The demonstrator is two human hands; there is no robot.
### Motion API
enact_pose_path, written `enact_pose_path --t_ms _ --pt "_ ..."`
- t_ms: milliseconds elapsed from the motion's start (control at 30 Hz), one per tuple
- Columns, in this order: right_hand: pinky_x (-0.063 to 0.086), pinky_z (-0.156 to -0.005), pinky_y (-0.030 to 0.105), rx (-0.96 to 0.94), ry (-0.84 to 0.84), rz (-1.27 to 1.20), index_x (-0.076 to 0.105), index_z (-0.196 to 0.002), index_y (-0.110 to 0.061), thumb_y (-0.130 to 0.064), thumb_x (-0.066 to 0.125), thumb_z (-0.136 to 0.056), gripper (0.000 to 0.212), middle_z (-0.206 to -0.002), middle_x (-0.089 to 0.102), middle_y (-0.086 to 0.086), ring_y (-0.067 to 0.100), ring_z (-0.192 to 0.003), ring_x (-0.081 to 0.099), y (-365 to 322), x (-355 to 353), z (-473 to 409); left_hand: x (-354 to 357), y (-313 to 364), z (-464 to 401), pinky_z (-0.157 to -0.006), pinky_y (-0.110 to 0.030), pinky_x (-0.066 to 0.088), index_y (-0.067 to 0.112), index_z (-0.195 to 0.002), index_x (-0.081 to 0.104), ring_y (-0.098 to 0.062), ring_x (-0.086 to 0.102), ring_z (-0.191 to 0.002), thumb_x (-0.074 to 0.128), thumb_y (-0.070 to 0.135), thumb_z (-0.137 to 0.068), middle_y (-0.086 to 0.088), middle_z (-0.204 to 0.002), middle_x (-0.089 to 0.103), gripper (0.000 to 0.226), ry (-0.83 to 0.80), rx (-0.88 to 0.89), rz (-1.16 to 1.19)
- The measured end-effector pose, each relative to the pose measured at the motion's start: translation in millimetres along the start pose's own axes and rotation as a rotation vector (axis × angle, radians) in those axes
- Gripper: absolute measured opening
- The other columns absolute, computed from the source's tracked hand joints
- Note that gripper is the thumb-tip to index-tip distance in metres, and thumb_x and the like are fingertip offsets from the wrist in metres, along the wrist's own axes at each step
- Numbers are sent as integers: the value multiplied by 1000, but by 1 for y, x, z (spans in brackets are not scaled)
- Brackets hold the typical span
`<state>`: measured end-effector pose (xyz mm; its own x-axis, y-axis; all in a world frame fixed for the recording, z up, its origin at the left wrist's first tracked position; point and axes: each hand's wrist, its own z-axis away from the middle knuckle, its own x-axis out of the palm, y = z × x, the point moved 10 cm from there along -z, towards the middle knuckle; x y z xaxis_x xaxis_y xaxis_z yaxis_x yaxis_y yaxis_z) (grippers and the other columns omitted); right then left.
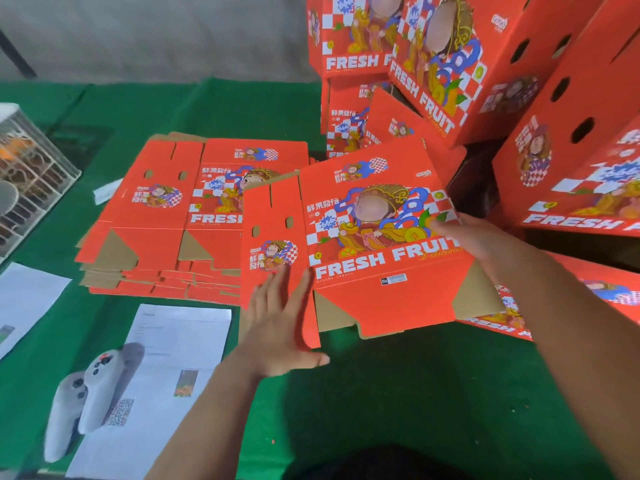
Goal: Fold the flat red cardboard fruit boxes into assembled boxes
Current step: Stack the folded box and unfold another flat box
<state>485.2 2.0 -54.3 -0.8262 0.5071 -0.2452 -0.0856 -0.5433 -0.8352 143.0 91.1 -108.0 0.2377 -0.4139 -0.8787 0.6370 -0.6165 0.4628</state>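
The flat red box [360, 244], printed with a cartoon figure and "FRESH FRUIT", was tilted above the green table [415, 393], beside the stack [166, 216]. Left hand [280, 327] pressed its side panel with spread, straight fingers; right hand [474, 237] gripped its right edge.

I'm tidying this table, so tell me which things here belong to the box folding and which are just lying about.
Belong to the job:
- flat box held by left hand and right hand
- stack of flat boxes
- assembled boxes

Lying about:
- game controller
- printed sheets
- wire rack
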Motion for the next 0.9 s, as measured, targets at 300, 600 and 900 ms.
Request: enact_pose_path --t_ms 300,600,900 --pt "46 -85 33 -214 172 260 63 -125 -22 -41 65 -101 31 -117 70 2 16 -97 66 2 -11 -3 -33 11 2 -117 -47 41 27 -150 52 -13 50 -141 56 29 -107 10 -150 53 43 244 165 318" --pt "52 -47 26 -371 180 224 40 -127 -40 -53 72 -90 50 -101 65 6 23 -57 69 7 -10 23 -121 7 7 -109 -48 51 54 -124 68 -7 64 -126 52 55 -104 20 -126 72 26 720 -5 853" --pt "48 -66 33 -447 232 93 55 -124 -52 -34 58 -73 54 -89 67 -25 12 -80 61 10 -12 36 -117 34 1 -101 -38 55 37 -118 72 -6 68 -115 60 20 -104 15 -120 75 24 664 48 987"
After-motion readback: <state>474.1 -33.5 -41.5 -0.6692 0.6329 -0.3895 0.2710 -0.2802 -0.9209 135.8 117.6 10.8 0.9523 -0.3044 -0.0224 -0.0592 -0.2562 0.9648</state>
